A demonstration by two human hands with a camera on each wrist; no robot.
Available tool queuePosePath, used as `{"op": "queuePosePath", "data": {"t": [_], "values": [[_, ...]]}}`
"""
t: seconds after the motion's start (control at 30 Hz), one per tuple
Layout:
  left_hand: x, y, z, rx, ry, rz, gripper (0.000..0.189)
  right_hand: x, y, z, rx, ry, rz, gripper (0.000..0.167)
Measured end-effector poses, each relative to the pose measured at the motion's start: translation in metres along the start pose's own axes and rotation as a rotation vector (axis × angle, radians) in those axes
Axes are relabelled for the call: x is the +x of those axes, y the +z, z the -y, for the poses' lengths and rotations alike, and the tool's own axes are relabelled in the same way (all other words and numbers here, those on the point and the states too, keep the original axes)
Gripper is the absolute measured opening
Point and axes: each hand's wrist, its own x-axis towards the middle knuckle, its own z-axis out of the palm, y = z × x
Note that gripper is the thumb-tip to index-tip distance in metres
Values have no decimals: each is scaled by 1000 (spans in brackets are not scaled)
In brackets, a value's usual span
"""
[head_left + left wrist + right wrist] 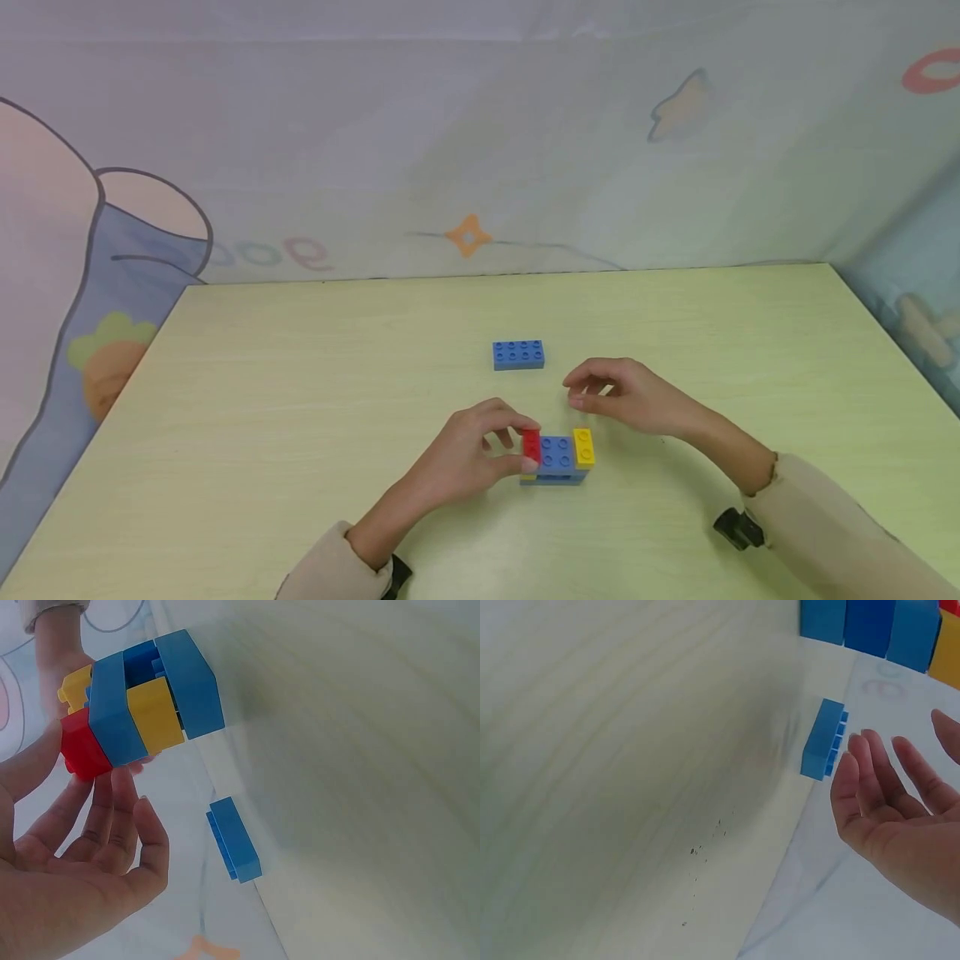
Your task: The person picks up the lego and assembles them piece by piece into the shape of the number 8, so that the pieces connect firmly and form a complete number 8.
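Note:
A stack of toy building bricks stands on the table, with blue layers and a yellow brick between them. On its top sit a red brick at the left end and a yellow brick at the right end. My left hand pinches the red brick between thumb and fingers. Held over the table, my right hand has loosely bent fingers and nothing in them. A loose blue brick lies studs up beyond the stack, to the left of the right hand's fingertips.
The pale wooden table ends at the back against a printed cloth. Dark specks mark the tabletop in the right wrist view. A black strap piece sits at the right sleeve.

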Motion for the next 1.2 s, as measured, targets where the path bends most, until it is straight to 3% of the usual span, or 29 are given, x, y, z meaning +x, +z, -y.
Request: {"op": "queuePosePath", "data": {"t": [0.53, 1.2], "values": [[0, 0, 0, -3, 5, 4, 31, 34, 3, -18, -104, 150, -55, 34], [-1, -1, 0, -26, 14, 0, 32, 59, 7, -19, -140, 124, -86, 40]]}}
